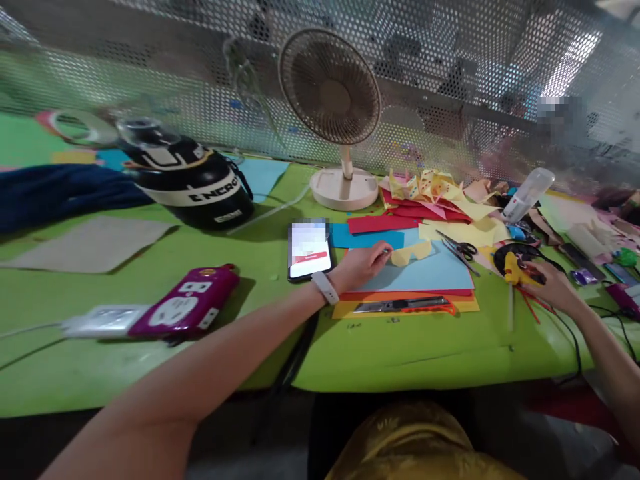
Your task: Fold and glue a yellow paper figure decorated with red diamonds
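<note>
My left hand point(361, 267) pinches one end of a yellow paper cutout point(411, 253) shaped like a small pair of glasses, over a light blue sheet point(425, 277). Off to the right, my right hand point(547, 285) is wrapped round a yellow hot glue gun point(512, 268), from whose back or side a pale glue stick point(511, 307) seems to extend. Below the sheets' front edge lies a utility knife point(403, 305) with an orange handle. Scissors point(459, 249) rest between the two hands, just beyond the blue sheet.
A phone point(309, 248) lies left of the paper stack. Behind stand a fan point(345, 188) and a large black bottle point(193, 187). A purple pouch point(186, 303) sits at left. Paper scraps point(435, 190) and a clear bottle point(529, 193) fill the back right. A black cord point(575, 340) hangs near my right arm.
</note>
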The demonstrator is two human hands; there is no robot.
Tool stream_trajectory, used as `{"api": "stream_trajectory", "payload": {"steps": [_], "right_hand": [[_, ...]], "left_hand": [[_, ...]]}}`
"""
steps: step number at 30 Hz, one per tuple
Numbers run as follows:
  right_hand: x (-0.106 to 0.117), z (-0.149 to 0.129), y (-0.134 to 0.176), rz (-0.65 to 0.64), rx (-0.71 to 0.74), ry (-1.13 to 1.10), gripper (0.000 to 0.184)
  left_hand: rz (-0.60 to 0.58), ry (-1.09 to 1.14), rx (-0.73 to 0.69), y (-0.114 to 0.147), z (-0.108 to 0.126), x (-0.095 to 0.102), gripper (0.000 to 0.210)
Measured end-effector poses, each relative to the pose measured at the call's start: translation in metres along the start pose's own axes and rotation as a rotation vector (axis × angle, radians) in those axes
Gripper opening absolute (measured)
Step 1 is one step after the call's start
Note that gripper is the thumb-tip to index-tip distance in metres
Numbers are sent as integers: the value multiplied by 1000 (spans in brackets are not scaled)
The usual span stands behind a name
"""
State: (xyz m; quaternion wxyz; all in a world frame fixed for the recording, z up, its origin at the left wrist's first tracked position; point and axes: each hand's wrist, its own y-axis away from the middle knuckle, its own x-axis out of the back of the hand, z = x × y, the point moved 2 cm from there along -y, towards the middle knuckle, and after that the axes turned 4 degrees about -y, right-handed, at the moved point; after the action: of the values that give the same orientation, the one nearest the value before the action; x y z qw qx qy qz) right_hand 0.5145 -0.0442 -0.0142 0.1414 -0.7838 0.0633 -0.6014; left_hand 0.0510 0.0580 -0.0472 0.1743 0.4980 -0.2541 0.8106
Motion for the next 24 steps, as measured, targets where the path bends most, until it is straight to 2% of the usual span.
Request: {"api": "stream_trajectory", "payload": {"steps": [2, 4, 7, 9, 12, 14, 17, 19, 21, 24], "right_hand": [[8, -4, 2, -32, 66, -24, 32], [15, -14, 0, -2, 91, -30, 24], [17, -45, -14, 57, 94, -33, 19], [10, -72, -30, 50, 104, -37, 21], [-11, -109, -56, -84, 183, -26, 26], [-28, -122, -69, -185, 136, 33, 28], [-46, -126, -78, -292, 26, 85, 30], [-52, -123, -79, -324, 32, 79, 25], [-51, -119, -79, -299, 62, 58, 20], [-44, -115, -79, -239, 114, -3, 22]], "left_hand": [[-4, -3, -4, 0, 0, 1, 31], [-8, -7, -6, 0, 0, 1, 33], [-16, -9, -5, 1, 0, 0, 34], [-26, -9, 3, 2, 0, 0, 34], [-51, -22, 18, 3, -1, 1, 34], [-54, -30, 12, 4, -2, 1, 34], [-44, -14, -16, 4, -3, 1, 32], [-48, -4, -17, 5, -2, 1, 33], [-58, -5, -3, 5, -1, 2, 34], [-67, -5, 11, 4, 0, 2, 34]]}}
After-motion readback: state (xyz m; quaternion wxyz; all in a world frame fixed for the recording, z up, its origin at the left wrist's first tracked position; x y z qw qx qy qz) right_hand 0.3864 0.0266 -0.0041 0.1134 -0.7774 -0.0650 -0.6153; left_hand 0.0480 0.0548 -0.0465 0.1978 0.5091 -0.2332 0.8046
